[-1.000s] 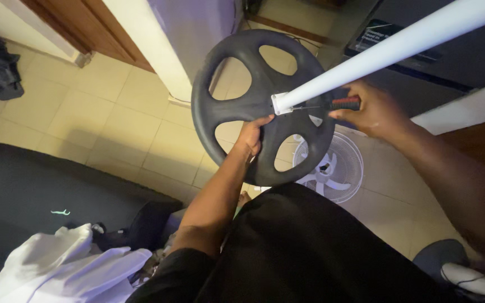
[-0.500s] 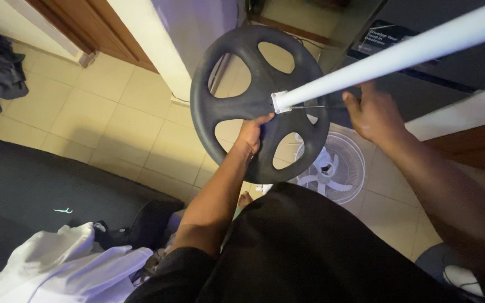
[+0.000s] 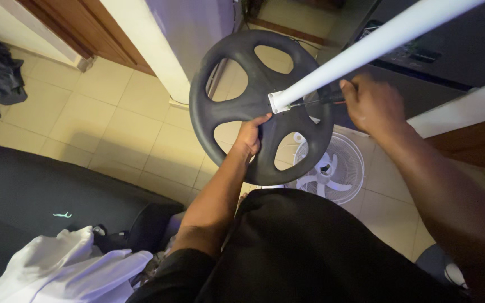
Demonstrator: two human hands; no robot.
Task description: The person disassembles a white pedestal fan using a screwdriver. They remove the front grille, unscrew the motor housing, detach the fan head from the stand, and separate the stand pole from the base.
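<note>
Room: tiled floor [image 3: 102,118], beige squares, dim light; wooden door [image 3: 74,28] top left, white wall corner [image 3: 152,50] beside it.
Base: black round stand base [image 3: 237,106], five oval cut-outs, held up in the air and tilted toward the camera, centre of view.
Pole: white pole [image 3: 366,47] meets the base hub and runs off to the upper right; its square end sits on the hub.
Left hand: left hand [image 3: 249,137] closed on a lower spoke of the base, thumb over the spoke, likely bracing it so the hub stays put.
Right hand: right hand [image 3: 373,104] clenched on the handle of a screwdriver [image 3: 312,101]; thin shaft points at the pole's end on the hub, tip touching or just at it, can't tell which.
Why held so: base raised to about chest level, apparently so the joint faces the person and the tool comes in sideways.
Below base: white fan grille with blades [image 3: 329,168] flat on the floor, partly seen through the cut-outs.
Near: dark trousers [image 3: 310,252] fill the bottom centre.
Left: dark mat or cushion [image 3: 46,185], white cloth [image 3: 63,264] bunched at the bottom left.
Top right: dark appliance panel [image 3: 450,50], behind the pole.
</note>
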